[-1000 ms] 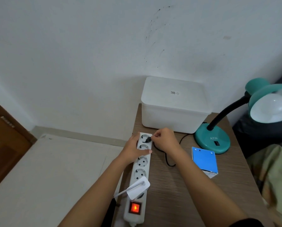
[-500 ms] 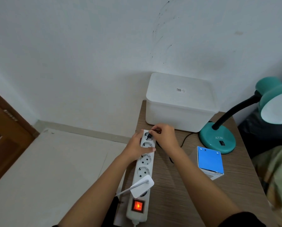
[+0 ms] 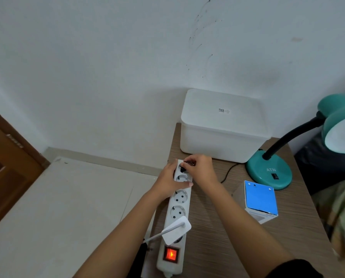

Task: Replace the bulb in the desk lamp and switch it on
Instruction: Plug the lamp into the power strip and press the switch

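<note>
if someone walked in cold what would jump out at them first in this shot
Probably the glowing orange switch at the near end of the white power strip, which lies along the table's left edge. Next, the two hands at the strip's far end: the left hand steadies it while the right hand has a grip on a black plug at the end socket. The teal desk lamp stands far right.

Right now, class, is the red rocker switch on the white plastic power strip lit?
Yes: the red rocker switch at the near end of the white plastic power strip glows bright orange-red.
</note>
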